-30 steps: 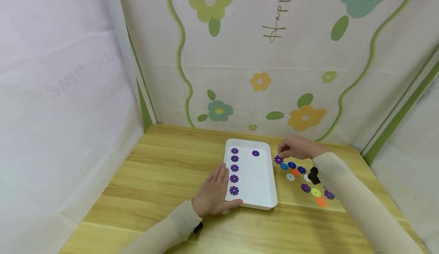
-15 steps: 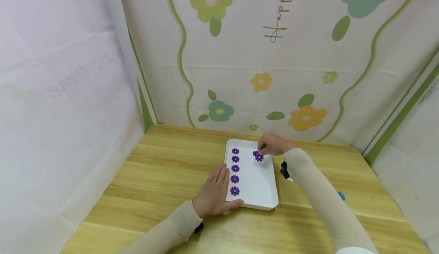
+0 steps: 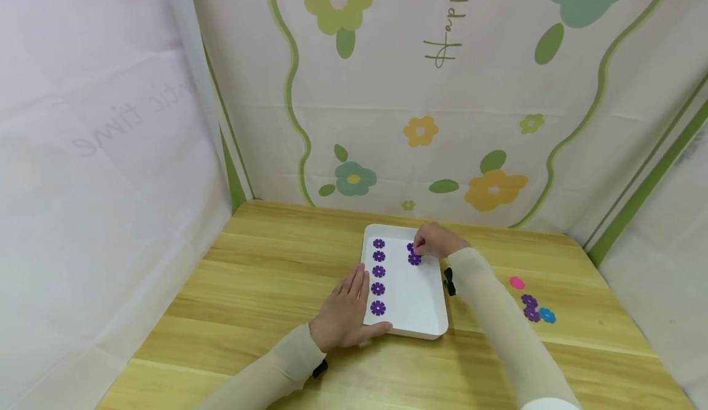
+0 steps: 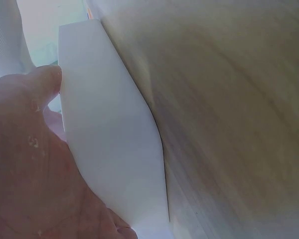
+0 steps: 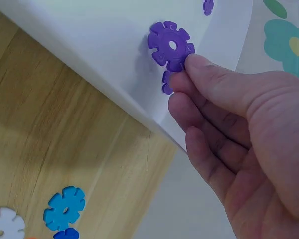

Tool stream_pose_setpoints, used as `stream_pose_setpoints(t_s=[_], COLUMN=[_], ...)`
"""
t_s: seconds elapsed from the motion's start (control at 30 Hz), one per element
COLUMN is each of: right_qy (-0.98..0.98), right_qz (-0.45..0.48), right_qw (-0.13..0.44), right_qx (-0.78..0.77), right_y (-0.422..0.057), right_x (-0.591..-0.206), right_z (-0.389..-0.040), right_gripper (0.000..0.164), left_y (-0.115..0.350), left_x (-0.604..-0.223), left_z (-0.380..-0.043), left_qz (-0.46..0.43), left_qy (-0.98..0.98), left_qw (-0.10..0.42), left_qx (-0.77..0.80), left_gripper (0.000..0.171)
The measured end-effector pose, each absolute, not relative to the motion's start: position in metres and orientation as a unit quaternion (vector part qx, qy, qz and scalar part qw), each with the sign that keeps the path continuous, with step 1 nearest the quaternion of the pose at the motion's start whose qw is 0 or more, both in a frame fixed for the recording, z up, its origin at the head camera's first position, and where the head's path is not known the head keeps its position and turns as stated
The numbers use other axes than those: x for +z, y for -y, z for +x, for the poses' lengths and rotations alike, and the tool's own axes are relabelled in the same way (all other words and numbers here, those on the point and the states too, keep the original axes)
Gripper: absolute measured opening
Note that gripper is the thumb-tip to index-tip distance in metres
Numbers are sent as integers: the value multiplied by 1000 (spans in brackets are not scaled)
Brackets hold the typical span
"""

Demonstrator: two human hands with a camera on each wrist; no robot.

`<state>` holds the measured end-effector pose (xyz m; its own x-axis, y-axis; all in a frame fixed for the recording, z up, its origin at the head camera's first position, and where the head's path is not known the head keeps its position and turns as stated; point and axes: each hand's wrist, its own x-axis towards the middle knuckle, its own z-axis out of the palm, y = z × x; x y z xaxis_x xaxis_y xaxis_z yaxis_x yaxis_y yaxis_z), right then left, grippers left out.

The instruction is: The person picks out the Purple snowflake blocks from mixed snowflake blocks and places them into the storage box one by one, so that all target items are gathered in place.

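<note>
A shallow white tray (image 3: 406, 311) lies on the wooden table. My left hand (image 3: 343, 315) rests at its near left corner, fingers straight over the left rim and thumb along the near edge. In the left wrist view the thumb (image 4: 47, 82) touches the top of the white tray wall. Between thumb and index finger my right hand (image 3: 436, 240) pinches a purple snowflake disc (image 5: 159, 41), tilted over the tray's far right part. Partly hidden behind it is another purple disc (image 3: 410, 247). Several purple discs (image 3: 378, 303) form a column along the tray's left side.
Right of the tray lie a pink disc (image 3: 517, 283), purple discs (image 3: 529, 300) and a blue disc (image 3: 547, 315); the right sleeve hides others. The right wrist view shows a light blue disc (image 5: 72, 203) and a white disc (image 5: 9, 219). A flowered cloth (image 3: 376, 102) hangs behind the table.
My right hand has carried the purple disc leftward from the loose pieces to over the tray, then slightly nearer, below the disc at the far right. My left hand stays in place.
</note>
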<state>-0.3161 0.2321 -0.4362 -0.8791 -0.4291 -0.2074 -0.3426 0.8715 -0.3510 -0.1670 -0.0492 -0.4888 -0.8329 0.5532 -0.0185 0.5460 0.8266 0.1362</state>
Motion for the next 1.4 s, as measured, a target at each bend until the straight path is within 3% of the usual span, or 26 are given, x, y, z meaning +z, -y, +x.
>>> stream_pose_setpoints(t_s=[0.3,0.57,0.8,1.1,1.4], right_qy=[-961,-951,-945,-949,-964], right_qz=[-196,-253,-295,-275,-231], right_qw=[128,83,50,95,98], right_qx=[-147,-157,-135,-123,-84], right_y=[-229,-246,-284,-349,-413], right_x=[-440,-415,-390,-370,-381], right_z=[-317,-303,-278,-233,-201], right_gripper=[6,13,11,15,28], left_y=[48,47,48,49,48], left_x=[-478,-477,-476,-478,-479], left_z=[-164,-163,-162,-162,-163], left_qz=[288,288,294,292,293], left_qy=[-955,-954,-952,-953,-953], left_qw=[36,36,39,33,29], left_qx=[65,70,72,73,75], left_gripper=[114,114,113,113,113])
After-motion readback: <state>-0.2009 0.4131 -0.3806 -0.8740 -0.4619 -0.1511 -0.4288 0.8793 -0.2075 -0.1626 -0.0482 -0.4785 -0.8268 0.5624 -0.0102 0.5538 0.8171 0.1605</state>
